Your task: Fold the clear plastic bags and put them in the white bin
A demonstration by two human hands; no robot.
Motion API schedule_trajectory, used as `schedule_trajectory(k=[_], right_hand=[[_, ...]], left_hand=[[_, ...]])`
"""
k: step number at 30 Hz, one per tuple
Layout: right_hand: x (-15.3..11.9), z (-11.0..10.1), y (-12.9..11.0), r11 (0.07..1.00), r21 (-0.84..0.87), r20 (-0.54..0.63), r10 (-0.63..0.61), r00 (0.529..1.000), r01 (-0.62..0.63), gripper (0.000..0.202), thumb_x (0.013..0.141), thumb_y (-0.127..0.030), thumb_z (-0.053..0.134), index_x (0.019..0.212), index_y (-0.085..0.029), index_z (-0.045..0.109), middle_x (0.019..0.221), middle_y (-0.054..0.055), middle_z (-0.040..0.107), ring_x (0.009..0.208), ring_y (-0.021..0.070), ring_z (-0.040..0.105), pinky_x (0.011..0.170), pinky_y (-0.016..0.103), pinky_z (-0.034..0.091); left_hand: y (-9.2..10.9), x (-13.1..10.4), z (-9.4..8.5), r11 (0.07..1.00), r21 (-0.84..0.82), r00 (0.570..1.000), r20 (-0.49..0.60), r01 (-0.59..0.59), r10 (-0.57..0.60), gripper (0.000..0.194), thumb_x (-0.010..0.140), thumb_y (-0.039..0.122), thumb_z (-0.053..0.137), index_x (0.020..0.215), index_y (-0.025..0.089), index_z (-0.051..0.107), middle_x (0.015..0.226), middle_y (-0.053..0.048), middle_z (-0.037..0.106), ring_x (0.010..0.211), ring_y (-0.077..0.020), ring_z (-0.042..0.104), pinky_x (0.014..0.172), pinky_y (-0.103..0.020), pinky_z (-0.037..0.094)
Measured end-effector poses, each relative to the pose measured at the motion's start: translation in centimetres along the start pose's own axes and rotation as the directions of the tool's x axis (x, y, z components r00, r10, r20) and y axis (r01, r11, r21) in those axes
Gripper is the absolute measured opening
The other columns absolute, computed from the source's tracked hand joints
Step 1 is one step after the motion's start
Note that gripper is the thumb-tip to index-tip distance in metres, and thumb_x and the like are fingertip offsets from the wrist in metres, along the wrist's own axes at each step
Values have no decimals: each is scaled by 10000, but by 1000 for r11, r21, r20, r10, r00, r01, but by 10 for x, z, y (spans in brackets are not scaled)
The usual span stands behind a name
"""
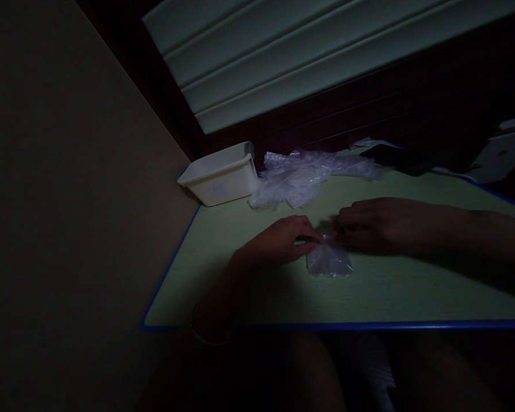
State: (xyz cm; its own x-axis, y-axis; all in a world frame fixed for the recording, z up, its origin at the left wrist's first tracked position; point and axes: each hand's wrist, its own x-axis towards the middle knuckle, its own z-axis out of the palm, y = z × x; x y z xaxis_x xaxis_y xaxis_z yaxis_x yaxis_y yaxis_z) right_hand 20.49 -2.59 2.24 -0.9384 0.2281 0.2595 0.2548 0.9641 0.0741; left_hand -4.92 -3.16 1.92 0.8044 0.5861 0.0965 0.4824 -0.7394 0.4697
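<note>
My legs (pixel 317 366) show below the bench (pixel 412 297); my left grip (pixel 283 240) pinches the clear bag (pixel 329 264), my right grip's (pixel 381 226) closure I can't tell; uneven pulling could tear thin film.

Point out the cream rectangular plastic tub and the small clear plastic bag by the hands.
Cream rectangular plastic tub (pixel 237 184): head view, near wall.
Small clear plastic bag (pixel 329 264): head view, lower part.

the lone view sits at the wearer's head, facing forward and down over the table (pixel 395 292) from just above its near edge, tilted so the slatted panel (pixel 283 51) slants across the top of the frame.
</note>
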Motion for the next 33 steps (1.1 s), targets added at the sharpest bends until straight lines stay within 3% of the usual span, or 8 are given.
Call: schedule_trajectory(k=[8, 15, 21, 28, 33], right_hand=[[-4, 9, 4, 995, -103, 26, 17, 1000, -14, 223, 976, -246, 420, 938, -188, 631, 849, 56, 619, 661, 152, 537, 598, 296, 341], [-1, 9, -3, 980, 149, 31, 128, 991, -131, 247, 970, -273, 434, 1038, -179, 652, 828, 68, 687, 668, 158, 625, 594, 281, 397], [4, 3, -8, 866, 433, 48, 256, 966, -251, 243, 928, -263, 478, 1087, -196, 650, 891, 52, 731, 719, 162, 682, 636, 256, 471], [3, 2, -6, 815, 508, 42, 302, 952, -281, 224, 901, -272, 514, 1059, -190, 650, 714, 0, 686, 543, 112, 597, 527, 227, 412], [4, 5, -6, 798, 552, -2, 294, 956, -244, 184, 899, -273, 532, 997, -182, 658, 722, 2, 686, 551, 101, 594, 540, 221, 415]], left_hand=[[1, 1, -1, 1000, -1, 1000, 6, -14, 14, 212, 888, 201, 583, 1061, 185, 703, 1007, -61, 643, 955, -165, 600, 885, -294, 458], [2, 1, -1, 1000, 3, 1000, 7, -28, 28, 223, 887, 198, 579, 1071, 176, 703, 998, -69, 641, 948, -165, 599, 884, -292, 457], [1, 2, -1, 1000, -5, 1000, 10, -8, 8, 211, 891, 217, 579, 1059, 193, 703, 1007, -63, 643, 955, -170, 602, 893, -305, 459], [1, 1, 0, 1000, -17, 1000, -10, -10, 9, 204, 878, 203, 586, 1045, 170, 699, 1000, -70, 645, 942, -167, 604, 882, -300, 455], [0, 1, 1, 999, -10, 999, -2, -34, 33, 176, 886, 216, 583, 1005, 180, 708, 986, -62, 639, 946, -164, 599, 887, -298, 454]])
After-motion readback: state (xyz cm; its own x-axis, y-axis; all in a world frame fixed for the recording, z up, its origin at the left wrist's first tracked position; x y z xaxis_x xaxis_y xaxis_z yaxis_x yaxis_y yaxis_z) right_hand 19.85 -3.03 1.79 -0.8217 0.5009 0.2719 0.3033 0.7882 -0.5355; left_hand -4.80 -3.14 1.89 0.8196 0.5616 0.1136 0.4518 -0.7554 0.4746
